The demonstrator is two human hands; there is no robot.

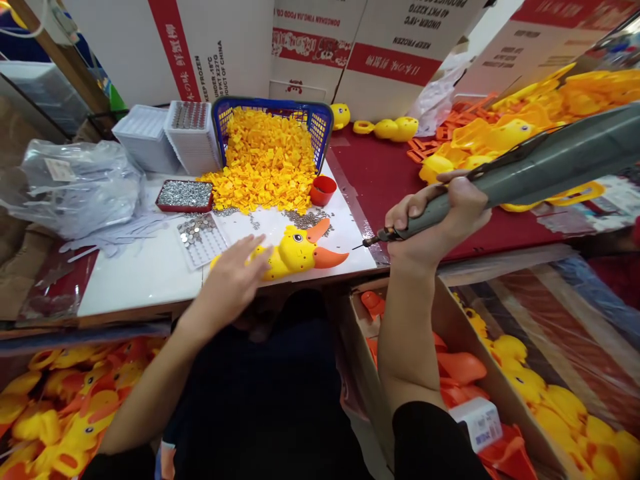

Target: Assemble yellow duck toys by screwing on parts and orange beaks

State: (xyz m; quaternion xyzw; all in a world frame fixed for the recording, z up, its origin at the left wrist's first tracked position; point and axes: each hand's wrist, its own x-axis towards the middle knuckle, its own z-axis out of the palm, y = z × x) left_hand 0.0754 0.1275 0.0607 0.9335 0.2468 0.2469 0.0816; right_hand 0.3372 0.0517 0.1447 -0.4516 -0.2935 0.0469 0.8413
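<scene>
A yellow duck-shaped toy with an open orange beak lies on the white table surface near its front edge. Over the toy's left end rests my left hand, its fingers stretched and slightly apart. My right hand is wrapped round a grey-green power screwdriver. The tool's thin bit points left, just right of the beak and apart from it. Small dark screws lie scattered behind the toy. To the left is a white tray with round metal pieces.
A blue basket spills small yellow parts. Nearby are a red cup, a red tray of screws and a plastic bag. Boxes of orange parts and yellow toys stand below the table. Yellow parts are piled at right.
</scene>
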